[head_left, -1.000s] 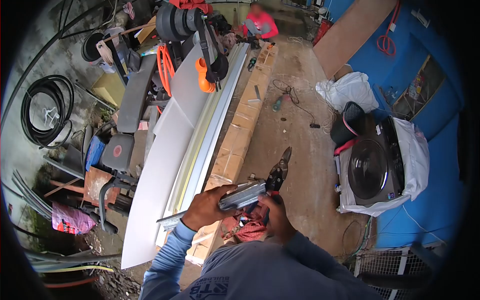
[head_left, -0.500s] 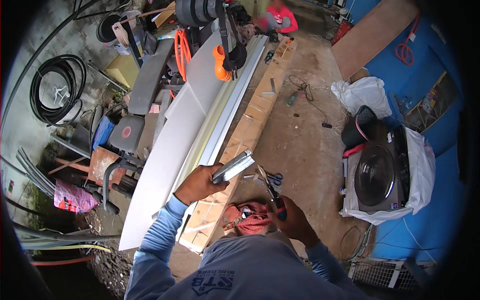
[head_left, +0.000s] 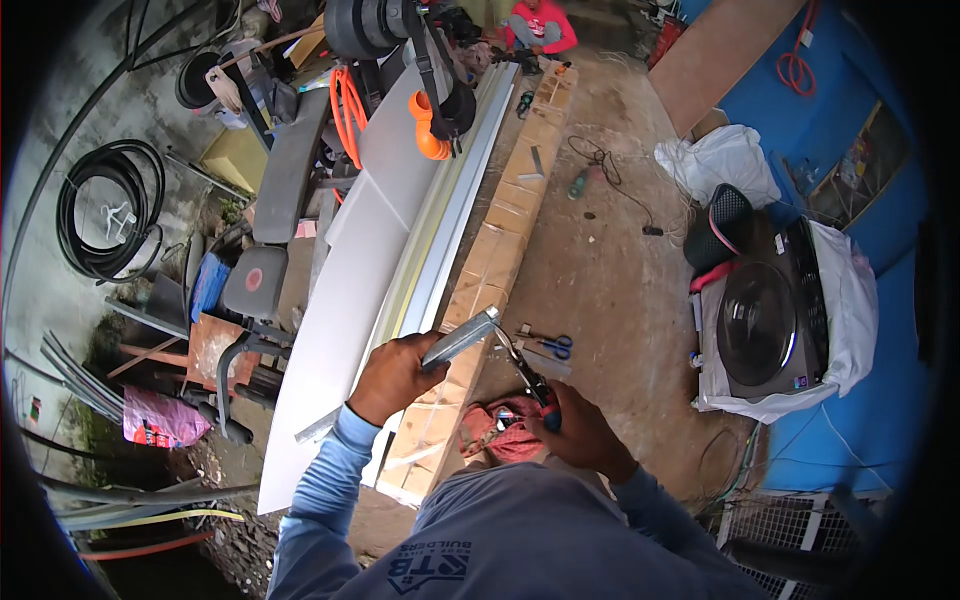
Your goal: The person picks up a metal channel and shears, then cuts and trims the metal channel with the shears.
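The widest open room I have is the bare floor [head_left: 620, 300], a strip running from near the hands up to the crouched person [head_left: 548, 28] at the far end. Its left edge is the long box [head_left: 492, 255], with a white sheet [head_left: 325, 345] farther left. On the right I am bounded by the washing machine [head_left: 757, 325] and, farther up, a white sack [head_left: 720, 165]. A cord [head_left: 652, 231] lies partway along, and scissors [head_left: 562, 347] rest on the floor beyond the right hand [head_left: 578, 435]. Close in, a red cloth [head_left: 520, 442] narrows the space between the box and that hand.

I see the left hand [head_left: 390, 380] clasped round a metal channel [head_left: 462, 337], which juts past the fingers over the box, well above the floor's left margin. The right hand is wrapped round the handles of the snips [head_left: 530, 375], to the right of the channel. Their tips sit at its outer end; I cannot tell whether they touch.
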{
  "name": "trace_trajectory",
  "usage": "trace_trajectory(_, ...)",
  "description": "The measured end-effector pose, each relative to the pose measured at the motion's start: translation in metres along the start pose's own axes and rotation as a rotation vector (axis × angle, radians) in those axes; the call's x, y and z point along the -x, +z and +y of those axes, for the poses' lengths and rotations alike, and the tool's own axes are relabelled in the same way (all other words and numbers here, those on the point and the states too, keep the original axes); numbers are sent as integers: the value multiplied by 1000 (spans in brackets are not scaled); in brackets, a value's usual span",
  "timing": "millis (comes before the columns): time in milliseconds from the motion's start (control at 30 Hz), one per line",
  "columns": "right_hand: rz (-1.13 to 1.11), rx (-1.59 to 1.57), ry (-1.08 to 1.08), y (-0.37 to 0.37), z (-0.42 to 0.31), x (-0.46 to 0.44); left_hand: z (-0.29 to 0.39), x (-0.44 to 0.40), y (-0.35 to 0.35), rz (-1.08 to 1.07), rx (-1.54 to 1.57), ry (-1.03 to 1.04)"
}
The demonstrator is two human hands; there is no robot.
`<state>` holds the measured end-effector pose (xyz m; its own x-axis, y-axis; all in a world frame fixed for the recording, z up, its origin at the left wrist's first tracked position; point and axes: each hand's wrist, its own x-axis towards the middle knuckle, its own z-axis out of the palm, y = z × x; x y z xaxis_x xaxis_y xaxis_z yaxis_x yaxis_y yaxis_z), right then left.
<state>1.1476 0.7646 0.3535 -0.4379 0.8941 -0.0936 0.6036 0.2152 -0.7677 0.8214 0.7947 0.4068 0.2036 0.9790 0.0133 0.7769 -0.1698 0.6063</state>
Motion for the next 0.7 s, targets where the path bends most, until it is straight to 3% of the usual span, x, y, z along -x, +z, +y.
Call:
trace_trajectory(367,-86,146,73,-1,3,-7,-10,3,8,-3,29,43)
trace_trajectory(467,43,149,-9,3,12,-5,-9,4,5,-52,35,18)
trace_trajectory(567,-25,113,60,-8,3,-9,-12,7,10,-46,38,4)
trace_trajectory(700,109,54,8,26,24,-6,-18,3,14,-89,219,-41)
